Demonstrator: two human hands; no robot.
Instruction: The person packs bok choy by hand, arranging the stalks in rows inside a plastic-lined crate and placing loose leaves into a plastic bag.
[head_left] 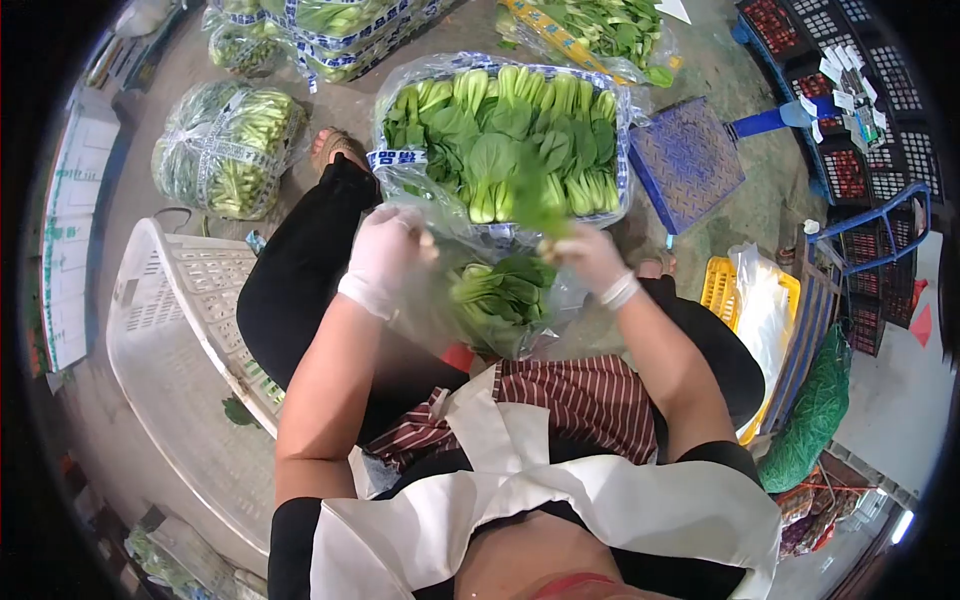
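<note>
A clear plastic bag [565, 312] hangs in front of my lap with several bok choy [500, 290] inside. My left hand [387, 248], in a white glove, is closed on the bag's left edge; its fingers are partly blurred. Also gloved, my right hand [588, 260] grips a single bok choy [540, 205] at its base, the leaves pointing up and smeared by motion. Just beyond both hands stands a plastic-lined crate [622, 175] packed with rows of bok choy [500, 135].
On my left are a white plastic basket [190, 300] and a wrapped bundle of greens [232, 150]. More bagged greens [340, 30] lie farther off. To the right are a blue platform scale [690, 165], a yellow crate [718, 285] holding clear bags, and stacked black crates [895, 70].
</note>
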